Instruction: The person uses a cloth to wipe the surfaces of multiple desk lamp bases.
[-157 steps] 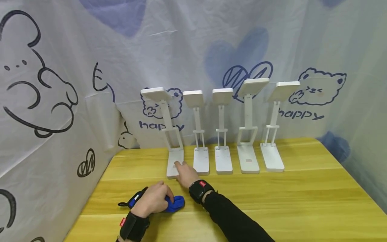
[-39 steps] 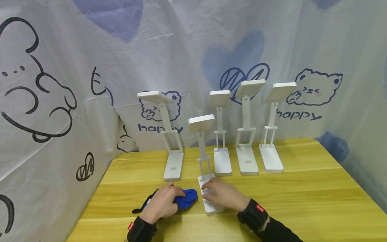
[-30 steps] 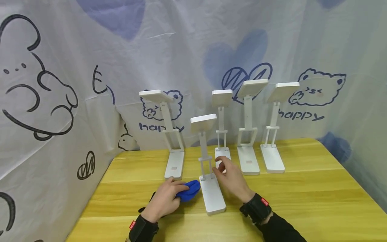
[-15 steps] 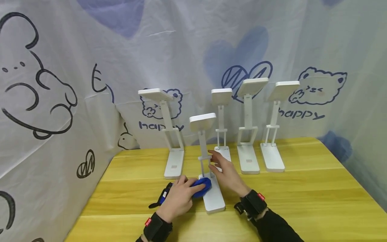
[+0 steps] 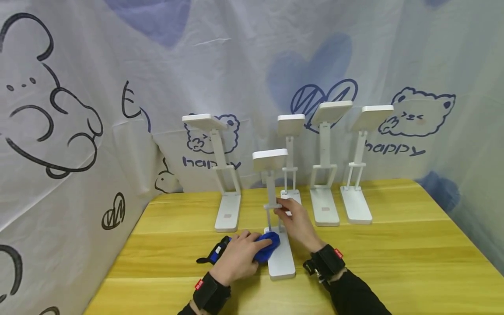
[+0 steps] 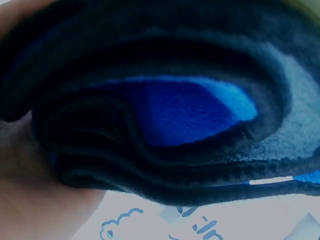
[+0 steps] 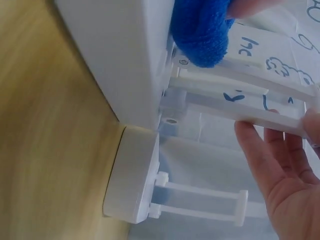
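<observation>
A white folding desk lamp stands upright in front of the others, its flat head tilted over its stem. My right hand holds this lamp's stem near the crossbar, thumb and fingers on its rods; the right wrist view shows the fingers against a rod. With my left hand I grip a blue cloth with black edging and press it on the back of the lamp's base, by the hinge. Folds of the cloth fill the left wrist view. The cloth hides part of the base.
Behind stand more white lamps: one at the left, one partly behind my right hand, and two to the right. They line the back edge of the wooden table, before a printed curtain.
The second lamp from the left has come forward out of the row. My right hand went from the leftmost lamp's base to this lamp's stem. My left hand brought the cloth rightward onto its base.
</observation>
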A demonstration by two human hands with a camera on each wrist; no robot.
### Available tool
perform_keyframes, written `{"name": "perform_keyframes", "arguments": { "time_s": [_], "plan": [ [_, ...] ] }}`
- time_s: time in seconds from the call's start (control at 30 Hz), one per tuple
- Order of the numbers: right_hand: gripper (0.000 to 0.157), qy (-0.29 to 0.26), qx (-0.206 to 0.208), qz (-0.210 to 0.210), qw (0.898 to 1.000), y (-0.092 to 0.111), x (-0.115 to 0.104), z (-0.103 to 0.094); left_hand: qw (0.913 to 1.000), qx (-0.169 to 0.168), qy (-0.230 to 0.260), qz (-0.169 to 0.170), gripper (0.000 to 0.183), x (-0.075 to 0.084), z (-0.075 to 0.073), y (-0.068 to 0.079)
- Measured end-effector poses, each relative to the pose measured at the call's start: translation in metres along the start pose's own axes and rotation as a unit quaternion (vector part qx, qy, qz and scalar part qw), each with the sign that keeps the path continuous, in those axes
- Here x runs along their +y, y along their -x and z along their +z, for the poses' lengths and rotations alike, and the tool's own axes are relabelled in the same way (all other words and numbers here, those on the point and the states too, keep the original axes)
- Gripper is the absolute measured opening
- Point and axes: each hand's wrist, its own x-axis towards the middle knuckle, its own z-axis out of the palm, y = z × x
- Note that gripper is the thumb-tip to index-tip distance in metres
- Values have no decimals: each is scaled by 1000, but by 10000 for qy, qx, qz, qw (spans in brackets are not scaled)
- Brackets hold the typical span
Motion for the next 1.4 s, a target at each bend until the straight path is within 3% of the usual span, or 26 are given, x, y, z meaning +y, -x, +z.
{"name": "perform_keyframes", "arguments": {
  "time_s": [0.27, 0.5, 1.0, 1.4],
  "plan": [
    [30, 140, 87, 64, 9998, 5, 2, -10, 9984, 413, -272, 272, 53, 5, 2, -3],
    [30, 23, 153, -65, 9999, 5, 4, -14, 9948, 832, -460, 365, 49, 13, 4, -15],
    [28, -499, -87, -33, 9987, 4, 10, -13, 9892, 1208, -704, 448, 42, 17, 10, -32],
    [29, -334, -117, -56, 9994, 2, 8, -14, 9924, 887, -618, 583, 42, 18, 8, -31]
  ]
}}
